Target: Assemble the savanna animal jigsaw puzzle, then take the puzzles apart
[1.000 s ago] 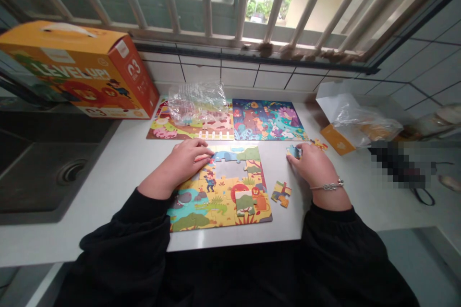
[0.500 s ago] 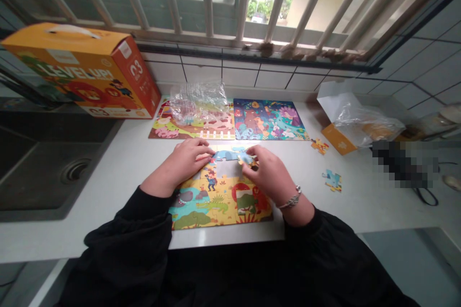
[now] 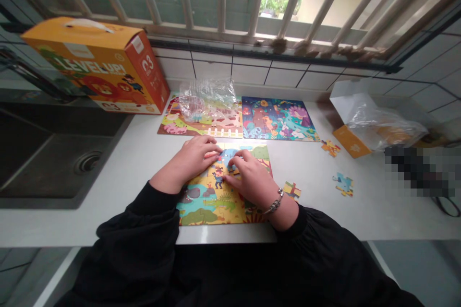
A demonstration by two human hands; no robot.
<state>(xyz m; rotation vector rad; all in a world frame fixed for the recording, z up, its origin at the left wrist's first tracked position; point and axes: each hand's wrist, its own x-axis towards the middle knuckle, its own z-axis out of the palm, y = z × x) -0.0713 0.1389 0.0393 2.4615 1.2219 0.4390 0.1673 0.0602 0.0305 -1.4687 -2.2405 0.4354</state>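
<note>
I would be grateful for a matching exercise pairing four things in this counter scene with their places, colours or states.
1. LEVEL UP! box
2. Forest puzzle
3. Right hand
4. Left hand

a. Wearing a bracelet
b. Orange, near the sink
c. At the yellow puzzle, without jewellery
d. Mostly dark blue, beside the farmyard puzzle

1-b, 2-d, 3-a, 4-c
</note>
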